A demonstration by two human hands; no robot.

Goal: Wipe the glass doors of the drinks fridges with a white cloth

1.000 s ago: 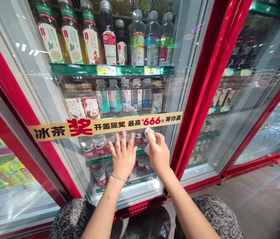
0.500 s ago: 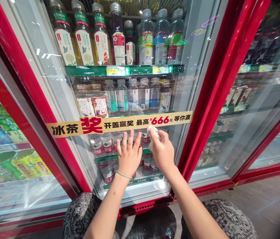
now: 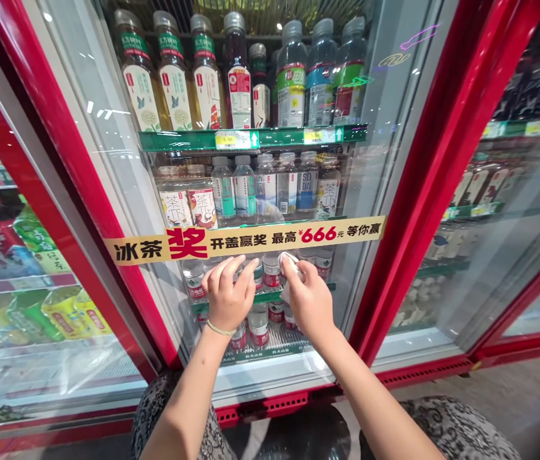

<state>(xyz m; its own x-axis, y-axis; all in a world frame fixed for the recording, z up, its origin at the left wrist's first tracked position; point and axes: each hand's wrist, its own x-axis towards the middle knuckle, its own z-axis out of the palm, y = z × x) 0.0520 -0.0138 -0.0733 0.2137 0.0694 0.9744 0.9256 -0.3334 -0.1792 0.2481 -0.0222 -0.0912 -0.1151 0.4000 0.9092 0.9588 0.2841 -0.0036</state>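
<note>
My right hand (image 3: pixel 308 297) is closed on a crumpled white wipe (image 3: pixel 289 260), whose exact kind, cloth or paper, is hard to make out. The wipe is at the glass door (image 3: pixel 121 191), just under a yellow strip (image 3: pixel 277 240) with black and red lettering. To the left, my left hand (image 3: pixel 229 295) is open, its fingers slightly bent and spread before the glass below the strip. A thin band circles that wrist. Whether the left fingertips touch the glass cannot be told. Behind the hands, red-labelled water bottles (image 3: pixel 272 273) are partly hidden.
Red frames (image 3: pixel 394 191) edge the cooler door on both sides. Shelves inside hold several drink bottles (image 3: pixel 291 83), with price tags (image 3: pixel 231 139) on a green rail. More coolers stand left and right. My patterned-cloth knees (image 3: pixel 456 425) are close to the base.
My left hand has shifted left, away from the right, its fingers bending a little. My right hand, still holding the wipe, sits slightly lower against the strip. The view has turned slightly left.
</note>
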